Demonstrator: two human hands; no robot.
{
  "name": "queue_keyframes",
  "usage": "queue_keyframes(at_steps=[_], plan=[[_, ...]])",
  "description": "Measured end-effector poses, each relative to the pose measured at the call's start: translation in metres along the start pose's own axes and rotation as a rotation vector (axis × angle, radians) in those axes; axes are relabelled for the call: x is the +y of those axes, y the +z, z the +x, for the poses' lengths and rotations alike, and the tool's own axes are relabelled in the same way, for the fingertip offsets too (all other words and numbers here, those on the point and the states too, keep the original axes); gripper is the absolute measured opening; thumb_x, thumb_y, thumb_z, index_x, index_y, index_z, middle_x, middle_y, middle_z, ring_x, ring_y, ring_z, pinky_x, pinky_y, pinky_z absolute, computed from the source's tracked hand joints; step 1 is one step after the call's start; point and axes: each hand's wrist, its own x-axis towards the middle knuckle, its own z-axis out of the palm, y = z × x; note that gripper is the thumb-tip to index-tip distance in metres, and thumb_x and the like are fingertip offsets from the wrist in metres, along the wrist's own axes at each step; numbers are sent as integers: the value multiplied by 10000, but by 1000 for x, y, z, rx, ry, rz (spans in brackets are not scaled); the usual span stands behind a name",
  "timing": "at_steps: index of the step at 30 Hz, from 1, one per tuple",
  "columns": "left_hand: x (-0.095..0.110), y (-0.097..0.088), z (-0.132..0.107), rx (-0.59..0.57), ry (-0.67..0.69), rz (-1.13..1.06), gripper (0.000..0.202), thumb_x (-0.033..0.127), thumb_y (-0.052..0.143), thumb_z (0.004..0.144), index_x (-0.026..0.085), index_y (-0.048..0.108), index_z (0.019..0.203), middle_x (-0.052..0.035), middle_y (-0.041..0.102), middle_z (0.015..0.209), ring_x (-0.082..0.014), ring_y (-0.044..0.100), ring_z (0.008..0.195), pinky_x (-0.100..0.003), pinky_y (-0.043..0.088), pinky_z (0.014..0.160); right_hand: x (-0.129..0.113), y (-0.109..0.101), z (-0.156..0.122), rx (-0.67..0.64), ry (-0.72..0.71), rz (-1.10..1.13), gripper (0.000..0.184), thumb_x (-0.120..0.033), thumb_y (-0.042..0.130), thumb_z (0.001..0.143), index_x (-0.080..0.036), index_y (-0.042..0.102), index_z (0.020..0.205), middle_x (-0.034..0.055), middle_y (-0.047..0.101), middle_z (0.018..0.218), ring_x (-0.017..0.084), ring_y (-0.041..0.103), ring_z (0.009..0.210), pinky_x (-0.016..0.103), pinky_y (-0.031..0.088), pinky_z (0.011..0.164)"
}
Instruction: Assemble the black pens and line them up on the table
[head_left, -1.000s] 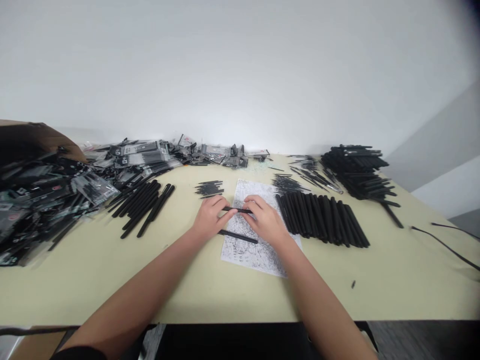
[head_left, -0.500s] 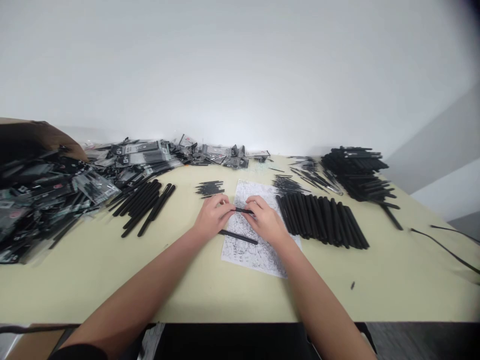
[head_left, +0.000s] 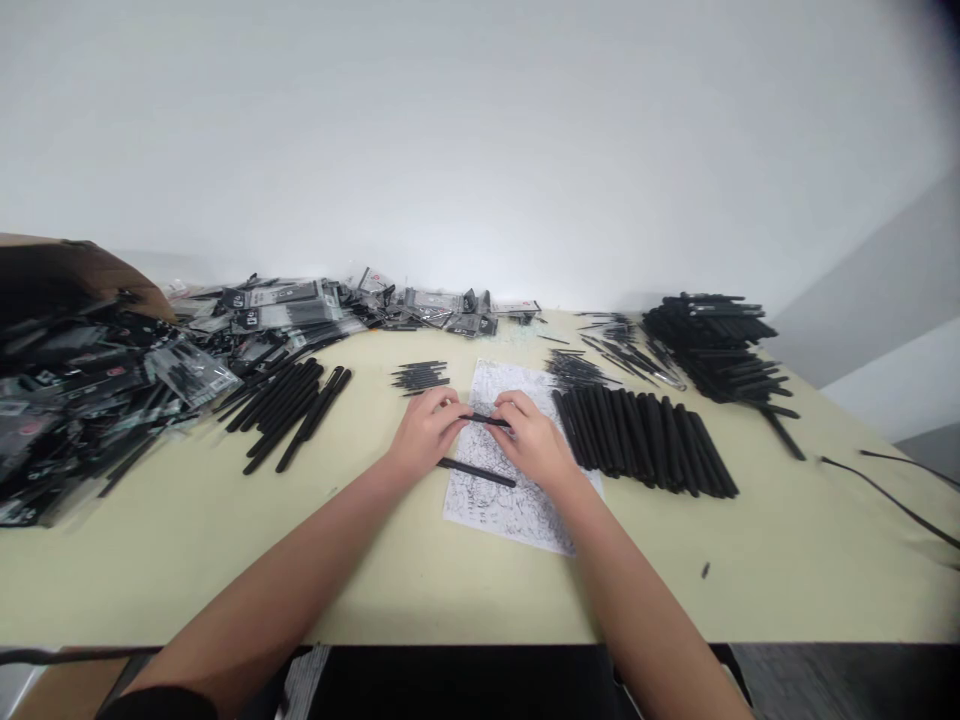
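Observation:
Between my two hands a black pen (head_left: 487, 419) lies level above a scribbled sheet of paper (head_left: 480, 512). My left hand (head_left: 424, 432) is closed on its left end, and my right hand (head_left: 531, 438) pinches the right end. The fingers hide both ends of it. Just below, a second black pen part (head_left: 480, 472) rests on the paper, its left end close to my left wrist. A row of thick black pens (head_left: 645, 440) lies to the right of my right hand. Thin black refills (head_left: 420, 377) are spread beyond my left hand.
Black pens (head_left: 289, 410) lie at left beside a heap of plastic-wrapped packets (head_left: 180, 375) and a cardboard box (head_left: 124, 272). More thin refills (head_left: 577, 368) and a stack of black pens (head_left: 709, 345) are at back right. Cables (head_left: 892, 500) and a small black piece (head_left: 705, 570) lie at right.
Almost nothing differs. Both hands keep hold of the pen, and the right fingers have shifted very slightly.

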Motion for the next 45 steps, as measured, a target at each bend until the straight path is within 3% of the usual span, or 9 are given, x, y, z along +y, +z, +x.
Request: queue_keyframes(at_steps=[17,21,27,35,38,45], plan=[[4,0,-2,-69,-137,-9,252,341,440,1004,199,620,1110,-65,711,1001,-214,642,962,-376,446,902,-1,-3,0,49,-22,-21,58,-224,539,942,-208,585,911,95,617,1091,190,662,884,289,560,696],[7,-3,-2,-81,-184,-17,308,410,529,956,204,579,1180,-64,691,993,-221,641,975,-379,455,918,-1,-3,0,42,-24,-16,75,-229,539,942,-204,597,902,92,615,1087,173,658,835,277,549,676],[6,-5,0,-57,-72,-38,159,280,522,962,197,629,1044,-76,665,1011,-210,628,981,-354,464,862,-1,-3,0,52,-18,-6,82,-232,543,937,-206,606,891,91,612,1075,178,648,842,285,544,686],[6,-3,0,-74,-99,-2,200,318,492,983,189,638,1030,-73,673,999,-216,630,976,-370,452,872,-1,-3,0,61,-4,-12,94,-241,535,943,-213,610,893,89,612,1076,174,645,835,280,535,692],[7,-3,1,-31,-105,-14,187,308,524,963,179,601,1075,-85,655,1034,-223,617,1017,-367,463,885,-1,-2,0,59,-9,-15,92,-239,546,938,-208,612,882,89,612,1074,170,645,815,279,533,681],[5,-4,1,-26,-49,-13,99,202,528,932,191,606,992,-88,625,1031,-210,606,984,-350,479,860,0,-2,0,47,-13,-15,113,-230,535,942,-204,616,868,89,605,1067,165,640,811,274,535,668]])
